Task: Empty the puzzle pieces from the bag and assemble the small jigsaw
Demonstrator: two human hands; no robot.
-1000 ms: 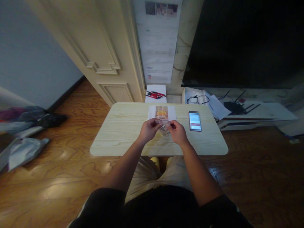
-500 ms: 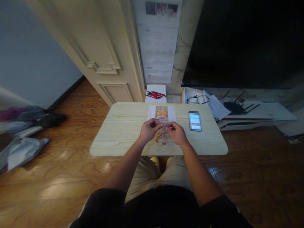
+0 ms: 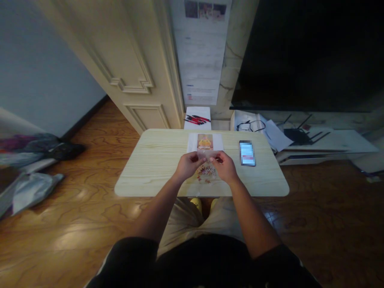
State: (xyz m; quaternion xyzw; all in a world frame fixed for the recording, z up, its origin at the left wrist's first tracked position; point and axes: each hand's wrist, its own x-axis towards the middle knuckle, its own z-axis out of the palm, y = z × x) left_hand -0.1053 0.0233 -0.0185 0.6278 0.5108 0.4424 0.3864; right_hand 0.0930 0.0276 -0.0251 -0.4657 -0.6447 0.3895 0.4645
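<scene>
Above the middle of the table, my left hand (image 3: 189,165) pinches the left side of a translucent plastic bag (image 3: 208,153). My right hand (image 3: 223,165) pinches its right side, so the upper part is stretched between both thumbs and fingers. Below the thumbs, many small multicoloured pieces (image 3: 206,169) show, seemingly within the clear bag; a few reddish ones appear lower down. Their exact kind is too small to make out. Just beyond my fingers lies a white sheet (image 3: 218,141) with a printed picture of a yellow character (image 3: 205,143), its lower part hidden by my hands.
A phone (image 3: 247,153) with a lit screen lies on the right of the pale wooden table (image 3: 150,168). Behind the table, red and black pens (image 3: 197,119) rest on a white box. To the right stand an open box with cables (image 3: 250,125) and a black router (image 3: 297,137).
My fingers have shifted slightly on the bag, and its upper part now shows more plainly between them. The view has moved a little; the table's things stay put.
</scene>
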